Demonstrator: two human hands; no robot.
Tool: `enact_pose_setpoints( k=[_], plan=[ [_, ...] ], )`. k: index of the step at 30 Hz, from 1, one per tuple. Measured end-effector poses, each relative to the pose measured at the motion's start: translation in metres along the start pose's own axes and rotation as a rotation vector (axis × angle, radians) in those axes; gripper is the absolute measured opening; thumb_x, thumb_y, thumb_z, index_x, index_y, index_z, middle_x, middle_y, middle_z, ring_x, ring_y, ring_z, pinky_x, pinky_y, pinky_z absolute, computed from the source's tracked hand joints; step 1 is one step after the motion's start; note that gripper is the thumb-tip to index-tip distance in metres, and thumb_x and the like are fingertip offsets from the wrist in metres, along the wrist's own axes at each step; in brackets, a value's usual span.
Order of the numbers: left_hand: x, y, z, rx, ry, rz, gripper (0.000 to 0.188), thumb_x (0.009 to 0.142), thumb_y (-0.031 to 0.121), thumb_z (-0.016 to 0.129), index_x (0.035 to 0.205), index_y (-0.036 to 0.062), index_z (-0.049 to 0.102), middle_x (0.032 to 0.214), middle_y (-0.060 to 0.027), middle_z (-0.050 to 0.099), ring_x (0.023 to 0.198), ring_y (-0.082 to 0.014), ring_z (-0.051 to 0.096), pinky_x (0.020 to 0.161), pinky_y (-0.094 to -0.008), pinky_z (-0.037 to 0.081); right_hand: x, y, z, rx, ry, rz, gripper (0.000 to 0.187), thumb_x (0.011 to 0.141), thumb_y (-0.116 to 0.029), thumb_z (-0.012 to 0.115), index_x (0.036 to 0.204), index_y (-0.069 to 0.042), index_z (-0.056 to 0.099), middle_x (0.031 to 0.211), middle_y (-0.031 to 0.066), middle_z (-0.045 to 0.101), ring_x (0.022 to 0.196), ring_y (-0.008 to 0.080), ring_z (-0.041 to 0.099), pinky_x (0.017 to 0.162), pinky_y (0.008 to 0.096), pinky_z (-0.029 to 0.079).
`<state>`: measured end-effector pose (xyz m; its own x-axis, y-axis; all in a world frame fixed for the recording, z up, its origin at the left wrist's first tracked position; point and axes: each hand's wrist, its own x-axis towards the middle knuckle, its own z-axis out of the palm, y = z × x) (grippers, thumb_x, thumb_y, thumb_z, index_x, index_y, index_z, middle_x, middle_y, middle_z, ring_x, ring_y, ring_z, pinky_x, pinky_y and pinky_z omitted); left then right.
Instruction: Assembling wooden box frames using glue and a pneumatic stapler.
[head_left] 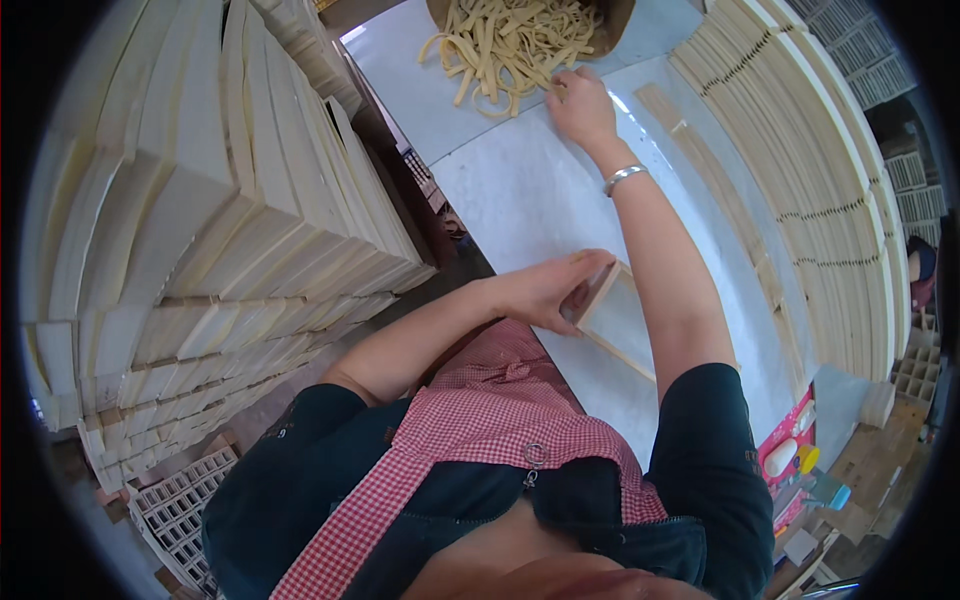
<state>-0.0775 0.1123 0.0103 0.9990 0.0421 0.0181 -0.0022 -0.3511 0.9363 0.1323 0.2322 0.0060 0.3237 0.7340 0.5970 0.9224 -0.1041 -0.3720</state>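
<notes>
My left hand [555, 292] grips the corner of a shallow rectangular wooden frame [597, 298] standing on the white tabletop, thumb and fingers on either side of its edge. My right forearm passes over and hides part of that frame. Farther off, my right hand [580, 105] reaches to the right edge of a heap of pale yellow, flat, curling strips [500, 45]. Its fingers are bent in toward the strips; whatever lies between the fingertips is too small to make out. The heap spills out of a brown container [618, 25] at the far end.
Tall stacks of pale wooden boards [190, 180] rise left of the table [500, 200]. Along its right side runs a long row of stacked wooden pieces [800, 150], with a flat wooden strip [715, 165] before it. A yellow-capped item [807, 459] lies at the near right.
</notes>
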Motion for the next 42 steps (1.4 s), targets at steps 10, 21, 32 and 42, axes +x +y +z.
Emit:
enact_pose_setpoints(
  k=[10, 21, 32, 42],
  plan=[
    [-0.002, 0.004, -0.005, 0.001, -0.033, -0.072, 0.107, 0.066, 0.005, 0.087, 0.153, 0.0058, 0.025, 0.145, -0.0195, 0.044, 0.103, -0.0348, 0.060, 0.087, -0.0378, 0.054, 0.078, -0.044, -0.057, 0.295, 0.033, 0.115, 0.015, 0.084, -0.015, 0.067, 0.078, -0.002, 0.071, 0.066, 0.0073, 0.063, 0.059, 0.0209, 0.054, 0.058, 0.0333, 0.046],
    [-0.002, 0.004, -0.006, -0.064, -0.041, -0.100, 0.103, 0.066, 0.003, 0.084, 0.150, -0.0015, 0.025, 0.130, -0.0197, 0.053, 0.086, -0.0269, 0.059, 0.078, -0.0349, 0.054, -0.020, -0.004, -0.182, 0.653, -0.058, 0.459, 0.019, 0.091, -0.016, 0.069, 0.078, -0.002, 0.070, 0.062, -0.0014, 0.056, 0.058, 0.0081, 0.047, 0.054, 0.0229, 0.038],
    [-0.006, 0.008, -0.003, 0.067, 0.089, -0.031, 0.109, 0.063, 0.005, 0.090, 0.155, 0.0044, 0.030, 0.124, -0.0153, 0.061, 0.087, -0.0227, 0.060, 0.078, -0.0320, 0.055, -0.156, -0.040, -0.210, 0.300, -0.474, 0.351, 0.017, 0.091, -0.016, 0.070, 0.092, 0.000, 0.075, 0.062, -0.0010, 0.055, 0.055, 0.0085, 0.042, 0.052, 0.0246, 0.036],
    [-0.002, -0.005, -0.003, 0.349, 0.118, 0.090, 0.101, 0.059, 0.023, 0.091, 0.146, 0.0055, 0.043, 0.127, -0.0165, 0.063, 0.099, -0.0300, 0.063, 0.090, -0.0389, 0.052, -0.194, -0.100, -0.255, 0.080, -0.563, 0.332, 0.016, 0.088, -0.014, 0.070, 0.089, 0.002, 0.072, 0.064, 0.0069, 0.061, 0.053, 0.0172, 0.049, 0.056, 0.0291, 0.044]
  ],
)
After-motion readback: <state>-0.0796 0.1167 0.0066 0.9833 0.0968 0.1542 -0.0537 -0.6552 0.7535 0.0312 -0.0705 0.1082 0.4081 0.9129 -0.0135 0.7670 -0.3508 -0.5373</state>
